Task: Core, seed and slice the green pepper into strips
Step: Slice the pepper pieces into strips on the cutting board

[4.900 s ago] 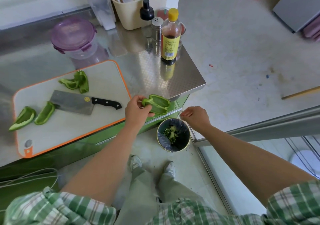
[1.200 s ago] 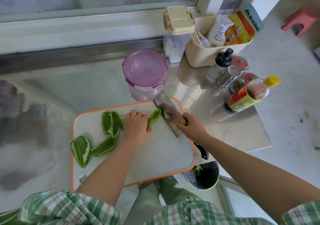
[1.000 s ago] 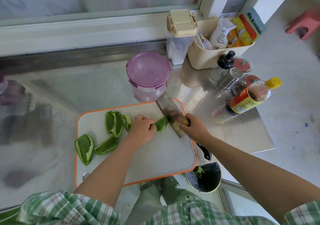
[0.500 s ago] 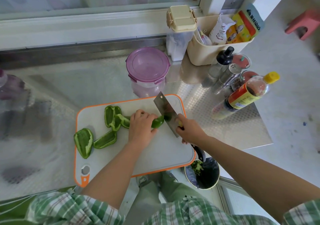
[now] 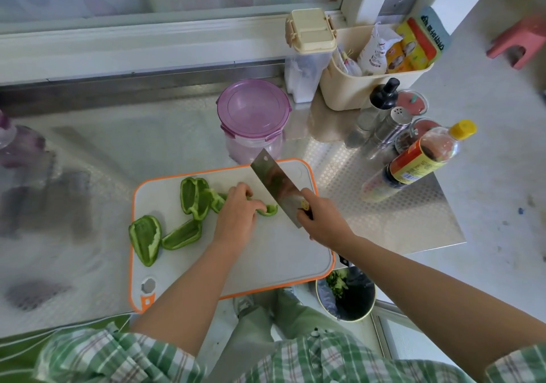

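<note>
1. Works at the front edge of the steel surface (image 5: 384, 220), with the cutting board (image 5: 280, 258) lying flat there, close in for reach.
2. Holds the cleaver (image 5: 274, 182) tilted, edge down, just beside the pepper piece, probably lined up for a slice.
3. Reaches in with the right hand (image 5: 322, 220), fingers wrapped tight round the handle at the blade's heel.
4. Pins with the left hand (image 5: 236, 217), fingers bent over and gripping, seemingly tucked back for safety.
5. Leaves other pepper pieces (image 5: 144, 239) toward the board's left, away from the blade.
6. Keeps the pepper piece (image 5: 269, 210) at mid-board.
</note>
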Action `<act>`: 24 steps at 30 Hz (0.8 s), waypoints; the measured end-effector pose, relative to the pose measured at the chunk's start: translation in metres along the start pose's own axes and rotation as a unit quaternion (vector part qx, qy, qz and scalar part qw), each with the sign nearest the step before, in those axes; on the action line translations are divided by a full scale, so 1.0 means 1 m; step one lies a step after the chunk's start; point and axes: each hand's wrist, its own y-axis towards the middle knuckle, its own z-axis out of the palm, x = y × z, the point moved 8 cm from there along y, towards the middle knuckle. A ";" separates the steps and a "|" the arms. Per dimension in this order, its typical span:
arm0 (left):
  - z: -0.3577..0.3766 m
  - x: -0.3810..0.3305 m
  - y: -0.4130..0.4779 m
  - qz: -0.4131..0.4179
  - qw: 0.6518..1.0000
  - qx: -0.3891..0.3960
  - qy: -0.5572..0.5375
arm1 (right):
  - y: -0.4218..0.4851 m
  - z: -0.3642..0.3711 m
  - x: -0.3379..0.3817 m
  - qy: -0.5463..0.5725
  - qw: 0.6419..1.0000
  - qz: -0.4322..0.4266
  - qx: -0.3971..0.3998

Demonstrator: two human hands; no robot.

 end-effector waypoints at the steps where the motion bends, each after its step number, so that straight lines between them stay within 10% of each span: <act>1: -0.001 -0.001 0.001 0.007 1.000 -0.010 0.001 | 0.000 -0.001 0.001 0.001 1.000 -0.005 -0.007; 11: -0.004 -0.014 0.002 0.009 0.999 -0.026 -0.039 | 0.005 0.012 0.003 -0.069 0.998 -0.016 0.000; 18: -0.001 0.012 0.000 -0.268 0.961 0.005 -0.070 | 0.009 0.013 0.006 -0.073 0.997 -0.016 0.011; 24: 0.015 0.020 -0.004 -0.337 0.927 0.096 -0.133 | 0.009 0.014 0.003 -0.075 0.997 -0.005 0.020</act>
